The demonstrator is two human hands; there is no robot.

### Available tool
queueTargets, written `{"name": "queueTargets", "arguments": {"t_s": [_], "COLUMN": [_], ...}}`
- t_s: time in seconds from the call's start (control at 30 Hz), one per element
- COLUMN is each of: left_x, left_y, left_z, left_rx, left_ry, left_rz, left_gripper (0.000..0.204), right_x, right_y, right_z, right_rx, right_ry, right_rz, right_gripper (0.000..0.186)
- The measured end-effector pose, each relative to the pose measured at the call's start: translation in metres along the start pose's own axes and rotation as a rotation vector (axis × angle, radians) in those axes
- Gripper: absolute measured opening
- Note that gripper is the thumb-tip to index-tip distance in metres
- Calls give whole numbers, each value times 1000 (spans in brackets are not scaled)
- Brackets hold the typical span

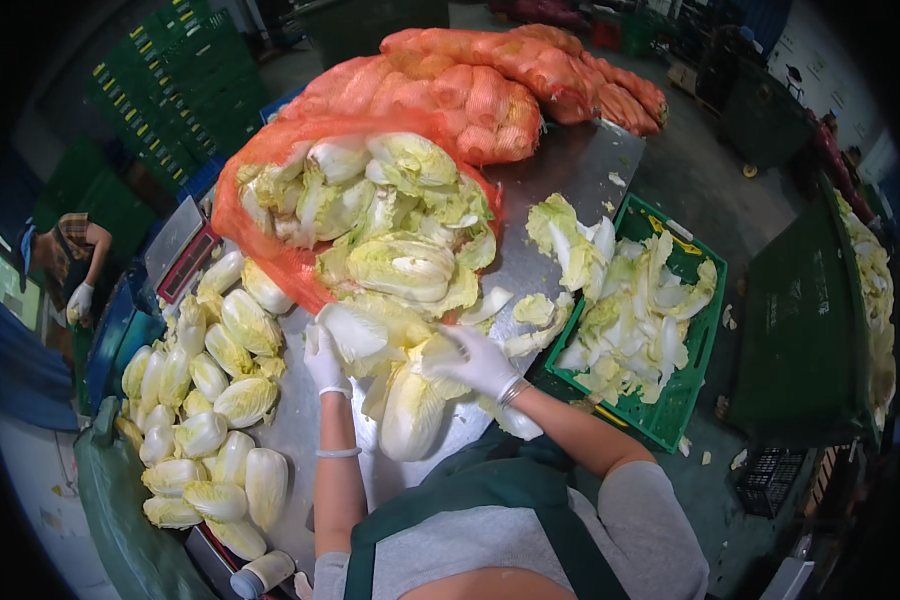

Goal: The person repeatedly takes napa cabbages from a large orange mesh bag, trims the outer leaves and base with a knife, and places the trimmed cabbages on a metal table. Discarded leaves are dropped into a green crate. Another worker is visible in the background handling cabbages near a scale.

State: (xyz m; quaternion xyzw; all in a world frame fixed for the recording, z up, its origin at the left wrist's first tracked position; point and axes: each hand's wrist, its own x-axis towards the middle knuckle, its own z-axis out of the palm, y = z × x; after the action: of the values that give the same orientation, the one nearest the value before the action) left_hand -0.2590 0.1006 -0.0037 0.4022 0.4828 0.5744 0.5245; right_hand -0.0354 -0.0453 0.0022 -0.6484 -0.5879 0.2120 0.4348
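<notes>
A person in a grey short-sleeved top and a dark green apron [460, 510] works at a metal table [305, 440] with two white-gloved hands. Between them, a pale oblong napa cabbage [412, 410] with loosened outer leaves lies on the table near its front edge. The right hand [483, 362] pinches a thin yellow-green outer leaf [442, 357] at the cabbage's upper right. The left hand [325, 357] touches a broad white leaf [355, 335]; its fingers are partly hidden, so whether they grip cannot be told. Beyond lies an open orange mesh sack [232, 205] of cabbages. Trimmed yellow-white heads [210, 400] are piled to the left, and a green plastic crate [705, 345] of loose leaves [650, 320] stands to the right.
</notes>
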Motion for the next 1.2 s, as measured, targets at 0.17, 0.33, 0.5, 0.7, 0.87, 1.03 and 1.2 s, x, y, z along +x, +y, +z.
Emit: {"name": "queueTargets", "arguments": {"t_s": [0.17, 0.33, 0.5, 0.7, 0.87, 1.03, 1.2], "left_x": [4, 33, -20, -103, -101, -95, -93], "left_y": [23, 28, 1, -46, -78, -43, -12], "left_z": [17, 8, -19, -47, -47, -18, 5], "left_rx": [45, 86, 731, 687, 82, -361, -380], "left_ry": [4, -116, -10, -542, -475, -438, -461], "left_rz": [36, -3, 517, -321, -473, -640, -447], "left_gripper": [24, 28, 40, 45, 50, 53, 54], "right_x": [5, 54, 43, -21, -35, -18, -13], "right_y": [-10, 58, 60, 22, 9, 2, -22], "right_z": [27, -9, -71, -4, 50, 34, 4], "right_rx": [-358, -239, -375, 187, 332, 430, 347], "right_ry": [-145, 4, 331, -399, -331, -309, -308], "right_rz": [-23, 203, 209, 550, 428, 303, 204], "right_gripper": [65, 35, 35, 41, 67, 70, 64]}}
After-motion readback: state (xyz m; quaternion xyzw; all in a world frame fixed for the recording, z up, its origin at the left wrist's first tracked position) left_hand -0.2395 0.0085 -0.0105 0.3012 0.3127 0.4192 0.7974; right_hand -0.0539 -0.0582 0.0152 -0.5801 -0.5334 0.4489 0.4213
